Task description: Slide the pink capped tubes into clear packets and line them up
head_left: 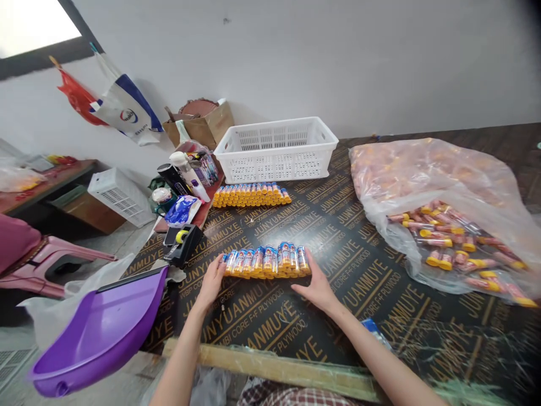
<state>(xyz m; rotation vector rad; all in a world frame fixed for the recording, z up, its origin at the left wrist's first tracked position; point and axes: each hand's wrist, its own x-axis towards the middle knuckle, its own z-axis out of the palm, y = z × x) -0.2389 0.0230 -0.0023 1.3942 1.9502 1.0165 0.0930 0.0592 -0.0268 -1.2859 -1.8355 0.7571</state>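
Note:
On the dark plywood table, a block of small tubes [266, 261] with blue printed labels and yellow ends stands between my hands. My left hand [212, 280] presses its left end, fingers together along the side. Against the right end lies my right hand [316, 285], its thumb spread away toward me and its fingers touching the outer tubes. Farther back, a second block of similar tubes [251, 195] sits in front of a white plastic basket [276, 160].
A clear plastic bag [426, 169] spills pink tubes with yellow caps [454, 237] at the right. A tape dispenser [185, 242], bottles and a purple scoop-shaped tray [105, 327] are at the left. A wooden strip [274, 366] edges the table's front.

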